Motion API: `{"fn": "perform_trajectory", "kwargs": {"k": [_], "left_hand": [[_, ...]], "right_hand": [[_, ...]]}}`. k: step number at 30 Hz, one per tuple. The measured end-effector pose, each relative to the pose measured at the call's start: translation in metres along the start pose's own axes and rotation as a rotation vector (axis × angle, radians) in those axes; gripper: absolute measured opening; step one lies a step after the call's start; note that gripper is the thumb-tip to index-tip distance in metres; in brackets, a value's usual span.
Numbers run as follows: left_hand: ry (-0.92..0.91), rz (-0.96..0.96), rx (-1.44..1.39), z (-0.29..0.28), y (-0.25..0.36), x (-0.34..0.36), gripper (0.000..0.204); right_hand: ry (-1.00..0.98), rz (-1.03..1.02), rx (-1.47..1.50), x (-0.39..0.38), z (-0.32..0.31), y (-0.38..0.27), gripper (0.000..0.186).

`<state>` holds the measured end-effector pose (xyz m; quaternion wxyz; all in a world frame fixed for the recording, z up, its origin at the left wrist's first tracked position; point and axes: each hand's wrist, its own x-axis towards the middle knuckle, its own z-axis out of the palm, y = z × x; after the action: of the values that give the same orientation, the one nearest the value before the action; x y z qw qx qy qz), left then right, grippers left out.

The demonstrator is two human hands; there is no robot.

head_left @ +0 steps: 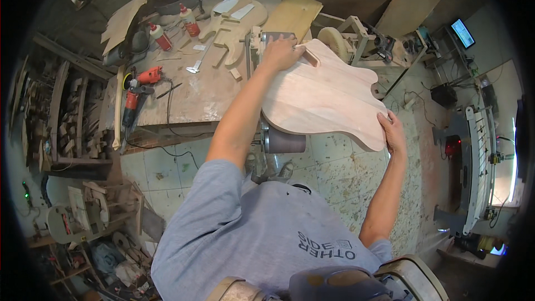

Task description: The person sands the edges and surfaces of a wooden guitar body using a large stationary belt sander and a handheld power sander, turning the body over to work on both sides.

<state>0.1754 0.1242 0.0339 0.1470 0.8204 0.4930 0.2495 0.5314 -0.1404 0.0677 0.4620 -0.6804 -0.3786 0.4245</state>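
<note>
A pale wooden electric guitar body [329, 97] lies tilted in front of me, with its cut-outs along the right edge. My left hand [281, 54] grips its upper left end, fingers next to the neck slot [311, 57]. With the thumb on top and the fingers at the rim, my right hand [393, 132] holds its lower right corner. The left edge of the body lies along a belt sander, whose far roller [278, 36] and near roller [285, 141] show beyond it. The contact between body and belt is hidden.
On the workbench [186, 103] at left are a guitar-shaped template [229, 39], two glue bottles [189, 20], calipers [195, 67] and red power tools [148, 76]. A dark cord [181, 151] hangs off its edge. A clamp rack [479, 161] stands at right; dust covers the tiled floor [345, 189].
</note>
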Motion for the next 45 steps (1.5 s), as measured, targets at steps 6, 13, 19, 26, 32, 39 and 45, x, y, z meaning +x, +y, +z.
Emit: {"fn": "perform_trajectory", "kwargs": {"k": [6,13,19,26,32,39,45], "left_hand": [[-0.014,-0.011,-0.009,-0.001,0.006,0.001,0.060],[-0.011,-0.044,-0.028,0.003,0.012,-0.006,0.063],[0.007,-0.101,-0.052,-0.014,-0.008,-0.025,0.066],[0.089,-0.142,-0.092,-0.050,-0.038,-0.055,0.054],[-0.002,-0.291,-0.122,-0.091,-0.082,-0.077,0.052],[-0.152,-0.384,-0.112,-0.146,-0.127,-0.090,0.066],[-0.198,-0.382,-0.127,-0.170,-0.195,-0.098,0.071]], "right_hand": [[-0.011,0.005,0.003,0.001,-0.005,0.001,0.054],[0.081,-0.044,-0.022,0.007,0.000,-0.009,0.054],[0.072,-0.135,-0.099,0.026,0.016,-0.006,0.046],[0.122,-0.312,-0.349,0.052,0.061,-0.022,0.037],[0.103,-0.401,-0.548,0.065,0.114,-0.047,0.045],[0.040,-0.491,-0.597,0.077,0.172,-0.067,0.043],[0.019,-0.570,-0.608,0.084,0.219,-0.071,0.041]]}}
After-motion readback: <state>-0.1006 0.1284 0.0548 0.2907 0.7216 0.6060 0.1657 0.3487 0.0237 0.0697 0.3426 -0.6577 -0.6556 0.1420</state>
